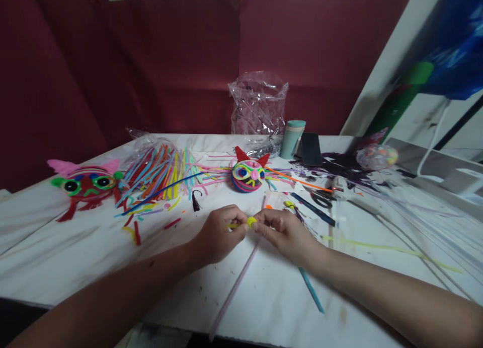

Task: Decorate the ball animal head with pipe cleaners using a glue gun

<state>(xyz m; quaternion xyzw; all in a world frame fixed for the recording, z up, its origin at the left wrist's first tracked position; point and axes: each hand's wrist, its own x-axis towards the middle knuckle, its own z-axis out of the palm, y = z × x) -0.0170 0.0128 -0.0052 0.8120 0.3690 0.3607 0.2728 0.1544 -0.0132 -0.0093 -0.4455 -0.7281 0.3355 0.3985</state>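
Observation:
Both hands meet over the front middle of the table. A small yellow coil [251,221], seemingly of pipe cleaner, sits between their fingertips. My left hand [222,233] is closed in a pinch, with a short yellow end showing at its fingers. From the other side my right hand [287,233] pinches the coil between thumb and forefinger. Just beyond the hands stands a round striped animal head [247,177] with red ears, ringed blue eyes and a pink nose. A pale purple pipe cleaner [237,282] runs beneath the hands toward the table's front edge.
At left are a second animal head [88,184] with pink ears and a heap of coloured pipe cleaners [158,171]. Scissors [320,199], a glue gun [339,187], a phone [311,149] and a green tumbler [292,139] lie or stand toward the right. A clear plastic bag [258,109] stands behind.

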